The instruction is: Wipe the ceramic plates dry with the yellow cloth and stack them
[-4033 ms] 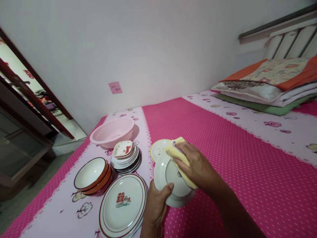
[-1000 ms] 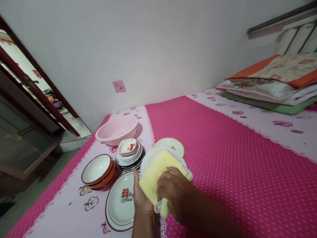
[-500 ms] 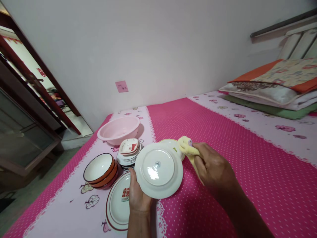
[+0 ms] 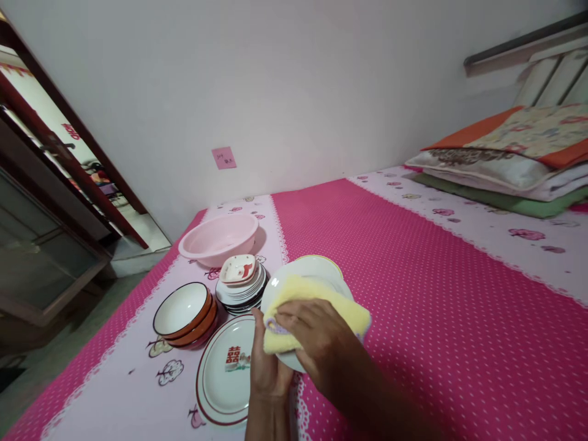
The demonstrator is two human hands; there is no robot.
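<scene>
My left hand (image 4: 270, 370) grips a white plate (image 4: 274, 283) by its left edge, thumb on the rim and the other fingers hidden beneath. Over the plate's upturned face lies a yellow cloth (image 4: 342, 308), pressed down by my right hand (image 4: 316, 334) with its fingers curled into the fabric. The cloth covers most of the plate. Just behind, a second plate (image 4: 328, 262) with a yellow rim rests on the bed, partly hidden. Left of my left hand lies a large plate (image 4: 225, 380) with a red-brown rim and a red printed character.
Brown bowls with white insides (image 4: 184, 309) are stacked at the left. Beside them stand stacked small plates (image 4: 239, 295) topped by square dishes (image 4: 237, 268). A pink basin (image 4: 220, 237) sits farther back. Folded bedding (image 4: 500, 162) lies at the far right, near the wall.
My right hand has come left and down with the cloth, from beside the plate onto its face. The bunched cloth is now spread out. The held plate has shifted slightly right.
</scene>
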